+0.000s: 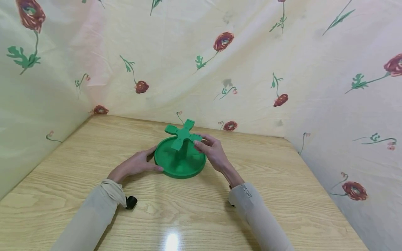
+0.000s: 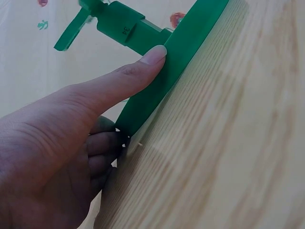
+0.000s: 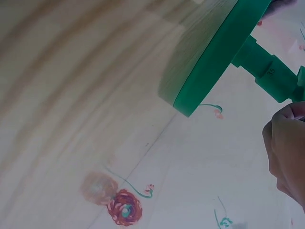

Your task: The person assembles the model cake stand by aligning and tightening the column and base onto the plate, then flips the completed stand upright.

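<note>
A green round tray-like base (image 1: 179, 175) with a low rim stands on the table. From its middle rises a thick green post (image 1: 181, 154), with small dark numbers seen on its sides in both wrist views. On top is a green four-armed cross piece (image 1: 183, 134), slightly tilted. My left hand (image 1: 138, 163) holds the base at its left side, thumb (image 2: 155, 56) on the rim and fingers curled round the far edge. With my right hand (image 1: 211, 150) I pinch the right arm of the cross between thumb and fingers; the right wrist view shows this hand (image 3: 288, 148) only partly.
The light wood table (image 1: 267, 195) extends around the base on all sides. A pale cloth with red flowers (image 1: 176, 62) hangs behind and along both sides. Dark wrist-worn devices (image 1: 131, 202) show at the sleeves.
</note>
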### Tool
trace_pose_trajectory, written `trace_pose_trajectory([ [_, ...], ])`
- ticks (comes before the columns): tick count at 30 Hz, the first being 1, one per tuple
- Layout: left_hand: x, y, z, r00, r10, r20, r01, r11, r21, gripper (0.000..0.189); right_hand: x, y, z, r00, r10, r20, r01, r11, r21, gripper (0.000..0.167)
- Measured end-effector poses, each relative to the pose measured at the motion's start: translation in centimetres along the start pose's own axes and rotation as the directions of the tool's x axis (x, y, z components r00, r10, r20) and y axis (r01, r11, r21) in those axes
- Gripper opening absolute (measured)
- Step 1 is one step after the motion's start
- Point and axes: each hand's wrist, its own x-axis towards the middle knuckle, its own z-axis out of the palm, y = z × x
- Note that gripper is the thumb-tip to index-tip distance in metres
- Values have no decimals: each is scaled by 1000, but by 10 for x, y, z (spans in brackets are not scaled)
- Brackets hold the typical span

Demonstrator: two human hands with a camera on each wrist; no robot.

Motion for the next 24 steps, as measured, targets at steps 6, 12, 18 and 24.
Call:
trace_pose_trajectory([
  [6,0,-1,1,1000,-2,2,2,1000,-13,113,2,-1,1,999,54,-5,-54,997,56,30],
  [12,0,0,1,1000,5,0,-5,1000,-22,113,1,-2,-1,999,38,-7,-38,998,-46,33],
  [18,0,1,0,1000,7,-1,-7,1000,-23,112,-3,0,-4,1000,-24,-19,21,989,-144,33],
  [24,0,2,1,1000,-2,3,2,1000,2,112,-4,4,-3,991,-120,-51,100,951,-293,29],
])
